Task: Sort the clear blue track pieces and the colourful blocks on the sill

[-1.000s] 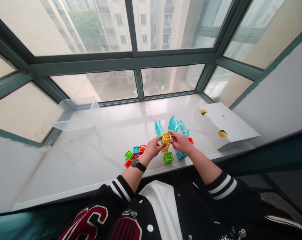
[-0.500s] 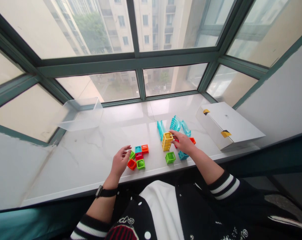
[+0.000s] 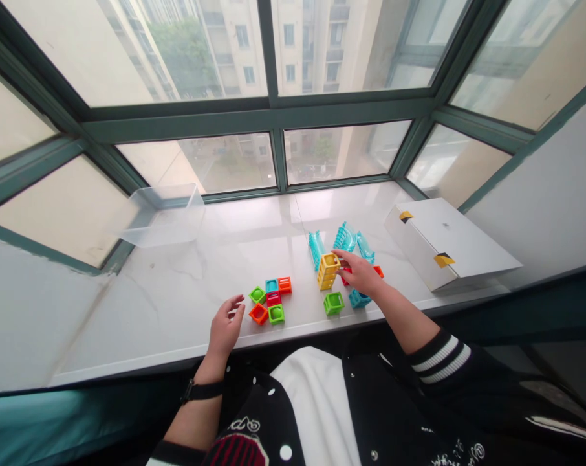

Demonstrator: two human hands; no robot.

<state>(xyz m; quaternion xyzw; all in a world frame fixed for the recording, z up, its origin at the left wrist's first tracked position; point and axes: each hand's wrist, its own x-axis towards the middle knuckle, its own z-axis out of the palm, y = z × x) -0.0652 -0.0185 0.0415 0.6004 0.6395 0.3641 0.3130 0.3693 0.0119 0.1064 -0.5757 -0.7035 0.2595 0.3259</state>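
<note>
A yellow stack of cube blocks [image 3: 327,271] stands on the white marble sill [image 3: 176,304]. My right hand [image 3: 361,275] rests beside it, with fingertips touching the stack's top. My left hand [image 3: 225,329] hovers open near the sill's front edge, just left of a cluster of orange, green, red and blue cubes [image 3: 270,300]. A lone green cube [image 3: 333,303] sits in front of the yellow stack. A teal cube [image 3: 358,299] lies under my right wrist. Behind the stack lie teal ribbed track pieces [image 3: 346,241].
A clear plastic bin [image 3: 163,215] stands at the back left of the sill. A white cardboard box [image 3: 448,243] lies at the right. Window panes in green frames [image 3: 278,158] run along the back. My dark jacket fills the bottom.
My left hand let go of the yellow stack and swung left and back toward the sill's front edge. My right hand stayed at the stack, which now stands on the sill.
</note>
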